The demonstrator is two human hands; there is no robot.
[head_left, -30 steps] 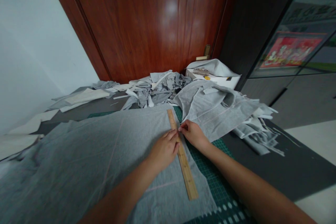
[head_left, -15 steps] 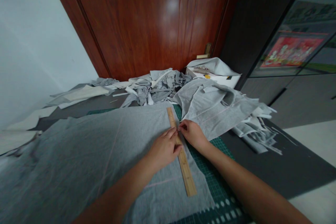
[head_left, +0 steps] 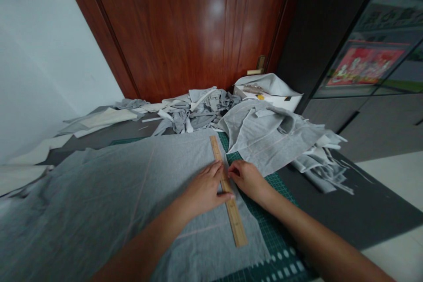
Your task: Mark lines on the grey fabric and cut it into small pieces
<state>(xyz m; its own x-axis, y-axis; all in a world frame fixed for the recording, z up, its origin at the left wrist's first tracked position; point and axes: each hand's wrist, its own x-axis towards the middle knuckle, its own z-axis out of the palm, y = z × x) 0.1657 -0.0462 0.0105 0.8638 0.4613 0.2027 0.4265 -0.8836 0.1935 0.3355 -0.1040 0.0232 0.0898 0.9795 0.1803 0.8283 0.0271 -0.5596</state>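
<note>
Left grip: my left hand (head_left: 203, 191) lies palm down across a long, straight, flat ruler of pale yellow-brown wood (head_left: 235, 220). Fingertips rest on its upper half; the thumb is spread away from them, its tip on the ruler lower down. Pressure from above, not a clasp.

Right grip: my right hand (head_left: 246, 178) is just beside the ruler's right edge, fingers curled in toward the thumb. Whether the tips pinch anything I cannot tell.

Ruler position: lies on a wide sheet of soft grey cloth (head_left: 109, 194), near the cloth's right edge, slanting, far end to the left and near end to the right. A long faint pink line (head_left: 141, 185) runs along the cloth left of the ruler; a shorter pink line (head_left: 198, 231) lies between my left forearm and the ruler.

Support: the cloth covers much of a dark green gridded mat (head_left: 279, 183), which shows along its right side, on a dark grey tabletop (head_left: 357, 216).

Surroundings: grey fabric panels (head_left: 264, 145) overlap the mat's far right part; a heap of crumpled grey and white scraps (head_left: 205, 112) sits before a glossy red-brown wooden door (head_left: 178, 31), with a white box (head_left: 287, 102) to its right
</note>
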